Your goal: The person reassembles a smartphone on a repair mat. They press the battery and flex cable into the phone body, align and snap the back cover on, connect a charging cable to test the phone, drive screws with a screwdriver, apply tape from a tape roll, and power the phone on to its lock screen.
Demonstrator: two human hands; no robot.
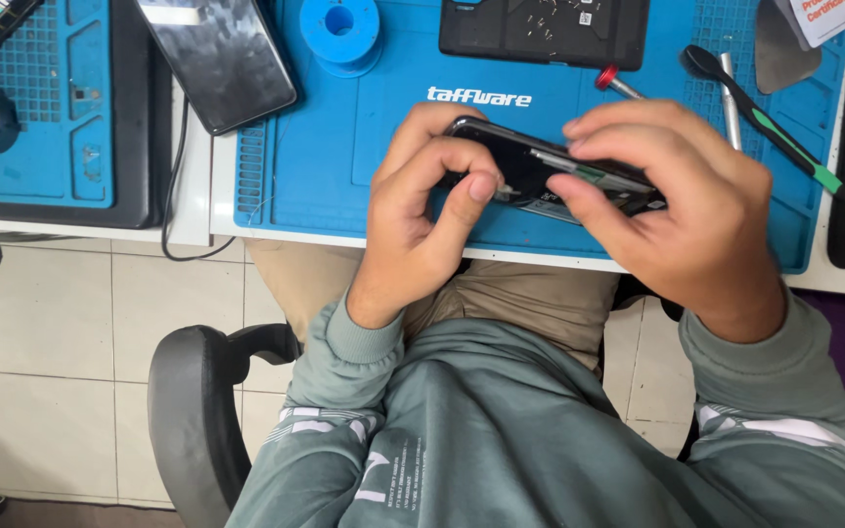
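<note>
An opened black smartphone (540, 171) is held edge-up just above the front of a blue work mat (325, 186). My left hand (422, 210) grips its left end, thumb and forefinger pinched at the lower edge. My right hand (682, 200) wraps over its right end, fingers curled on top and thumb pressing the exposed inner parts. Both hands hide much of the phone.
On the mat lie a blue spool (341, 29), a black tray of small parts (545, 31), a red-tipped screwdriver (616, 82), a metal tool (729, 98) and a black-green pry tool (765, 122). Another dark phone (217, 59) lies at the left. A chair armrest (193, 411) sits below left.
</note>
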